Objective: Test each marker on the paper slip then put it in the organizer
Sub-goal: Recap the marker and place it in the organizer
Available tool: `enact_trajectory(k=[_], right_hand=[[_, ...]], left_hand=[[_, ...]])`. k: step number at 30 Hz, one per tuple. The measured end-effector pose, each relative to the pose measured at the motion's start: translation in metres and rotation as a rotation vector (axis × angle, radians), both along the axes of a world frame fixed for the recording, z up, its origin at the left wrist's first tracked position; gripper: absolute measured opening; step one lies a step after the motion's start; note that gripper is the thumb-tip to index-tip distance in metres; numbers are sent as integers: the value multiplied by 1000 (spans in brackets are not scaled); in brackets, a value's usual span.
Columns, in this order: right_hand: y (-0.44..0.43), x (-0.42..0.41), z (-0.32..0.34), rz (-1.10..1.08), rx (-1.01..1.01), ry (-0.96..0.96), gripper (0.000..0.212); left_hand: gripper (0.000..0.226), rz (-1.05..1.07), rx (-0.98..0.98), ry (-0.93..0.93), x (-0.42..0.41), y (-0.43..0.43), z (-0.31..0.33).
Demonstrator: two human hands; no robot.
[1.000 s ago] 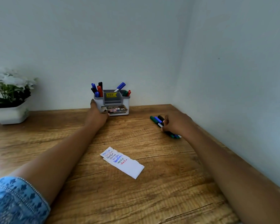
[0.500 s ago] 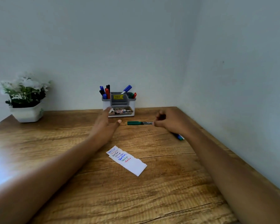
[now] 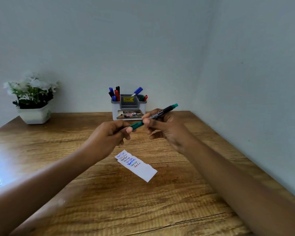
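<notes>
A green marker (image 3: 157, 114) is being held in the air in front of the organizer (image 3: 115, 110), clear of the table (image 3: 75, 193) and tilted, with its green-tipped tail end rising toward the organizer's right side. The capped green end is being gripped by the left hand (image 3: 109, 135), with the fingers curled round it and the thumb laid on top. The black printed barrel is being pinched by the right hand (image 3: 167, 126) between thumb and fingers – the remaining fingers are being kept loosely curled beneath. The cap is being shown seated on the barrel; no gap can be made out.

The paper slip (image 3: 138, 167) is being left flat on the table, in front of the organizer and nearer the person than both hands, touched by neither. Handwritten lines in blue, black, green and red are being carried on the end nearer the organizer; the other end is blank.

The stored markers (image 3: 115, 93) are being kept upright in the organizer – blue, black and red in the left compartment, a blue one leaning in the middle, green and red at the right. A potted plant (image 3: 32, 99) with white flowers is being kept well to the left of the organizer, against the same wall (image 3: 143, 40).
</notes>
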State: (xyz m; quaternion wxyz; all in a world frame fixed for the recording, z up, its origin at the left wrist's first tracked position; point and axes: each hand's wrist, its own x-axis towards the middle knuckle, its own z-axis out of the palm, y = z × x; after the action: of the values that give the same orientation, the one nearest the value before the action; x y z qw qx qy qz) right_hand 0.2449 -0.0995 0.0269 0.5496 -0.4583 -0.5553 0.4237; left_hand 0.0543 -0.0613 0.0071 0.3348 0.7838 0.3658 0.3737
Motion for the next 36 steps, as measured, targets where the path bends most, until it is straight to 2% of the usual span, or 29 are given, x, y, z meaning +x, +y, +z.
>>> enact_trajectory(k=[4,10,13,21,22,24,26,29,31,34,36], right_hand=[[0,-12,-5,-75,14,88,10],[5,-18,-4,-221,-40,230,20],[8,-17,-8,-263,-48,248,21],[17,-19,-11,-340,-81,231,19],[21,-12,-10,-392,-108,263,18],[27,22,2,-575,-138,475,20],[23,65,12,-714,-73,617,22],[17,67,5,-578,-83,581,23],[18,41,0,-491,-93,496,21],[16,20,-8,-449,-95,338,16],[8,19,-15,-435,-107,267,14]], left_hand=[[14,57,61,37,2,-4,4],[29,171,360,100,9,-15,7],[30,170,355,98,13,-14,6],[22,137,189,42,20,-5,1],[21,136,168,40,19,-6,0],[21,129,165,66,11,-8,-5],[22,111,215,101,5,-14,-7],[15,112,230,27,6,-8,-5],[10,129,232,69,7,-2,-7],[40,87,372,196,-10,7,-14],[52,-63,476,196,-24,6,-10]])
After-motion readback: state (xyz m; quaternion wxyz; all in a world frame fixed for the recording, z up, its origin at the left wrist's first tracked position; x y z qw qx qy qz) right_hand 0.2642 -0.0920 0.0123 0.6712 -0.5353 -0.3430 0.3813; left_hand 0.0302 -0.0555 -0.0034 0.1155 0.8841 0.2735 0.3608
